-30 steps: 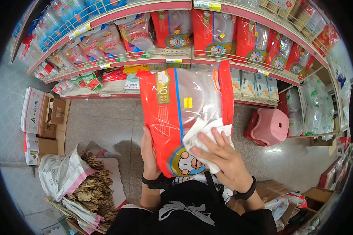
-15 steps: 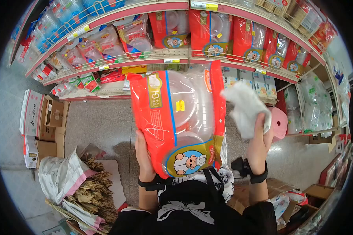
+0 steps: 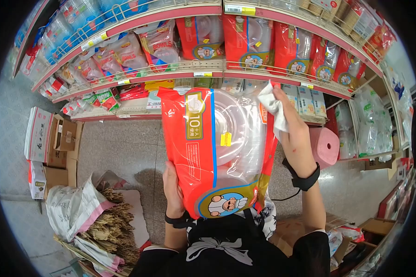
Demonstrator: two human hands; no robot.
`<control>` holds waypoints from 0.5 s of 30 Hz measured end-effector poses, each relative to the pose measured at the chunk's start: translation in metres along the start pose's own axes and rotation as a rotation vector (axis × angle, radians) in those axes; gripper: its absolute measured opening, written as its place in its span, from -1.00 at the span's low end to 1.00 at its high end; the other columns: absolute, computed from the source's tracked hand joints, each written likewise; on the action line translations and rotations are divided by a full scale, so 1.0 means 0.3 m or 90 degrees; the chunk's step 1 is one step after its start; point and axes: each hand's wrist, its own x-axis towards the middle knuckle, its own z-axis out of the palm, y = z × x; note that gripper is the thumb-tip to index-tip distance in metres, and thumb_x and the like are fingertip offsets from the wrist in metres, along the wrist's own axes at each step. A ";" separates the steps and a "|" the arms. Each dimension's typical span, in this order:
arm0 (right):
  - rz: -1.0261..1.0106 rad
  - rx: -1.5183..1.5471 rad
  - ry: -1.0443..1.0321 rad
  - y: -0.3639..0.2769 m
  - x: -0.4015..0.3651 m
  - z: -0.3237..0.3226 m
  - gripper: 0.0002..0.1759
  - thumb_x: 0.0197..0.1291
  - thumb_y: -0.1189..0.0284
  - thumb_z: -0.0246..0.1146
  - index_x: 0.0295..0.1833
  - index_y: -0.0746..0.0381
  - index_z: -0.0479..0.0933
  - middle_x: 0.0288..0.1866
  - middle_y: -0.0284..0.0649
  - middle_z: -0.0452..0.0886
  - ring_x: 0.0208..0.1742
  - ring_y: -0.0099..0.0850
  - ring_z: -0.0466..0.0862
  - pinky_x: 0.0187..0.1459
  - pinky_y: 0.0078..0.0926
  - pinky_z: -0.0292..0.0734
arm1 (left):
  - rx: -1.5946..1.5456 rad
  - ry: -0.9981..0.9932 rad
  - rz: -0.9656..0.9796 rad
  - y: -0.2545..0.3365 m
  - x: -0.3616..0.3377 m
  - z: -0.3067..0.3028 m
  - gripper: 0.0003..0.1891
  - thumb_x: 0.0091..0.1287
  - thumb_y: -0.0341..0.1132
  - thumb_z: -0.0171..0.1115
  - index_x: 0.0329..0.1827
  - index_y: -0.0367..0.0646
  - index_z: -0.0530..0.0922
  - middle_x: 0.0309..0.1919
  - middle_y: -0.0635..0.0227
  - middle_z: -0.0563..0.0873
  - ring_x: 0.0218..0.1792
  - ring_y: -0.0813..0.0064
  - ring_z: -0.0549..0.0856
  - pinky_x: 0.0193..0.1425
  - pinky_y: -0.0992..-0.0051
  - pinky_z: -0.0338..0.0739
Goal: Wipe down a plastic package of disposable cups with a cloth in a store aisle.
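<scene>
A large red-and-clear pack of plastic bowls (image 3: 235, 164) is held upright in front of my chest, its chef-picture label near the bottom. My left hand (image 3: 172, 191) grips the pack's lower left edge, with the fingers hidden behind it. At the upper right edge of the pack, my right hand (image 3: 295, 129) has its fingers closed on a white cloth (image 3: 275, 106). That cloth lies against the pack's side there.
Ahead, shelves (image 3: 203, 74) carry similar red packs (image 3: 247, 41) and bags of bowls (image 3: 159, 46). A pink roll (image 3: 324, 147) stands at the right. Cardboard boxes (image 3: 58, 175) and a sack of dried stalks (image 3: 85, 207) are on the floor at left.
My right hand has moved up and left with the cloth, bringing it against the pack's upper right edge. The pack has shifted slightly right and down in my left hand.
</scene>
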 end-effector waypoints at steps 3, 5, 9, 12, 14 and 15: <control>0.022 -0.008 0.027 0.040 -0.003 -0.005 -0.21 -0.08 0.83 0.02 0.39 0.31 0.18 0.40 0.04 0.25 0.41 -0.03 0.26 0.37 -0.29 0.18 | 0.012 -0.006 0.000 -0.004 0.005 0.012 -0.48 0.50 0.03 -0.22 0.16 -0.29 0.37 -0.04 0.21 0.62 -0.11 0.53 0.67 -0.07 0.52 0.60; 0.024 -0.018 0.044 0.038 0.006 -0.004 -0.23 -0.07 0.82 0.02 0.38 0.33 0.18 0.40 0.05 0.24 0.42 -0.01 0.24 0.37 -0.28 0.17 | 0.001 -0.014 0.006 -0.010 0.006 0.016 -0.48 0.50 0.01 -0.19 0.18 -0.33 0.37 0.00 0.17 0.62 -0.08 0.51 0.67 -0.04 0.52 0.59; -0.043 -0.104 0.050 0.025 -0.008 0.024 -0.33 0.05 0.74 0.04 0.37 0.36 0.19 0.43 0.06 0.21 0.48 0.02 0.11 0.40 -0.25 0.10 | 0.014 0.016 0.004 -0.020 0.000 0.018 -0.48 0.50 0.01 -0.19 0.18 -0.33 0.37 0.01 0.17 0.61 -0.08 0.50 0.67 -0.03 0.51 0.59; 0.020 0.091 -0.026 -0.004 -0.036 0.029 -0.43 0.19 0.64 0.01 0.36 0.39 0.19 0.45 0.04 0.18 0.52 0.03 0.02 0.41 -0.22 0.04 | 0.002 0.020 0.014 -0.014 0.005 0.007 -0.48 0.51 0.00 -0.20 0.18 -0.32 0.36 0.00 0.17 0.61 -0.07 0.49 0.67 -0.02 0.49 0.59; 0.027 0.105 -0.059 -0.025 -0.050 0.026 -0.48 0.27 0.56 -0.02 0.35 0.41 0.19 0.46 0.03 0.18 0.53 0.02 0.00 0.42 -0.23 -0.01 | -0.023 0.011 0.012 -0.016 0.014 0.001 -0.49 0.51 0.00 -0.21 0.18 -0.32 0.36 0.00 0.17 0.61 -0.07 0.49 0.66 0.00 0.48 0.59; 0.065 0.126 -0.068 -0.041 -0.063 0.031 -0.48 0.26 0.56 -0.02 0.34 0.42 0.21 0.45 0.04 0.18 0.53 0.02 0.00 0.42 -0.23 -0.02 | -0.014 0.043 0.012 -0.018 0.018 0.000 -0.50 0.51 0.02 -0.21 0.17 -0.26 0.37 -0.05 0.22 0.62 -0.12 0.52 0.67 -0.07 0.51 0.60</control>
